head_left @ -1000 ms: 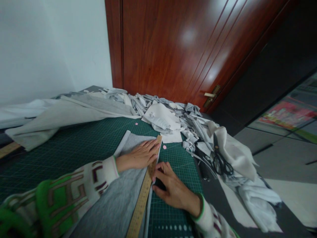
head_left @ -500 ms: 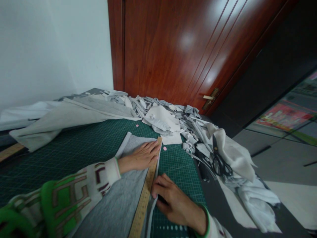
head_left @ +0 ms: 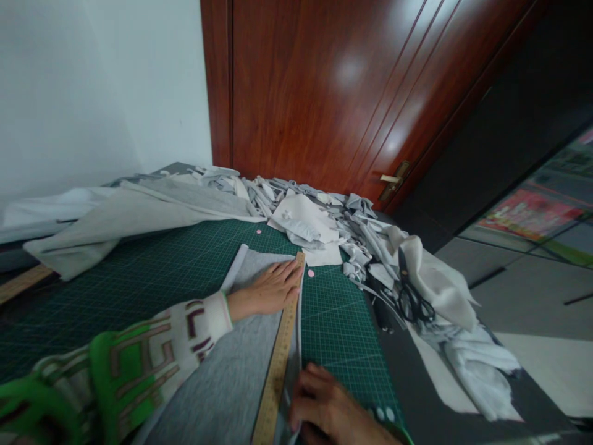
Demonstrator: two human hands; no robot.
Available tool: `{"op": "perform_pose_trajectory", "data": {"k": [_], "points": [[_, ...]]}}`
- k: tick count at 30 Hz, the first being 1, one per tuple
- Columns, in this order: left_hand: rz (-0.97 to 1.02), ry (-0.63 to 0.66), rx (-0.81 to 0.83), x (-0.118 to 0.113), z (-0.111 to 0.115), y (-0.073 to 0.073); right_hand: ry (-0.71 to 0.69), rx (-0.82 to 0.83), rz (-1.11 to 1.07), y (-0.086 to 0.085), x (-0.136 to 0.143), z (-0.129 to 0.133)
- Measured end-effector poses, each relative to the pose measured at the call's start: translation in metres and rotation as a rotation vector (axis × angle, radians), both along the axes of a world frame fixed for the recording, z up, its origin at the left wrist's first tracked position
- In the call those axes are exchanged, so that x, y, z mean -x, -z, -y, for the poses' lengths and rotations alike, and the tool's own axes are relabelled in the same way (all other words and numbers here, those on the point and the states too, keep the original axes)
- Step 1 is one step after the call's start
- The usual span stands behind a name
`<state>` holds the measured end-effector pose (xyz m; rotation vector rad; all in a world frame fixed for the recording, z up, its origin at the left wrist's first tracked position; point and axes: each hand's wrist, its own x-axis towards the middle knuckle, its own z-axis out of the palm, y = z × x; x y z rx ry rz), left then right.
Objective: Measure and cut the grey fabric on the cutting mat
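Observation:
My left hand (head_left: pixel 273 288) lies flat, fingers stretched out, across grey fabric (head_left: pixel 204 383) and the far end of a wooden ruler (head_left: pixel 277 377). The ruler rests lengthwise on the fabric, close to its right edge. At that edge, nearer to me, my right hand (head_left: pixel 328 405) is closed with its fingertips pressed together. Motion blurs this hand, and what sits in its fingers is hidden. Under the fabric is a green cutting mat (head_left: pixel 338 321) with a grid. A small pink disc (head_left: pixel 311 273) lies on the mat beside the ruler's far end.
Fabric scraps (head_left: pixel 306 222) heap along the back of the table. Black-handled scissors (head_left: pixel 412 296) lie among cloth at the right. Folded pale fabric (head_left: pixel 152 210) and another wooden ruler (head_left: pixel 25 283) are at the left. A brown door (head_left: pixel 315 93) stands behind.
My right hand has moved toward me along the fabric's right edge, staying closed. My left hand remains pressed on the ruler and fabric. The view has shifted slightly.

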<state>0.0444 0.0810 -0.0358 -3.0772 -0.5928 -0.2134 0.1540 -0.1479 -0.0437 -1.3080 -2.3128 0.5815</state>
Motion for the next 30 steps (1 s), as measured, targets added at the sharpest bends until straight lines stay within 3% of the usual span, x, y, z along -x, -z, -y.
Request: {"op": "perform_pose_trajectory", "data": {"k": [7, 13, 21, 24, 30], "points": [[0.086, -0.02, -0.03, 0.001, 0.012, 0.003, 0.027, 0.099, 0.079, 0.012, -0.009, 0.009], [0.099, -0.013, 0.004, 0.006, 0.023, -0.01, 0.046, 0.226, 0.074, 0.007, -0.013, 0.01], [-0.184, 0.165, 0.231, 0.031, -0.001, -0.036, 0.208, 0.027, -0.022, 0.006, -0.005, 0.009], [-0.217, 0.157, 0.329, 0.032, -0.003, -0.037, 0.212, -0.013, -0.024, 0.009, -0.005, 0.009], [-0.229, 0.142, 0.359, 0.028, 0.004, -0.042, 0.268, -0.017, 0.015, 0.016, -0.007, 0.012]]}}
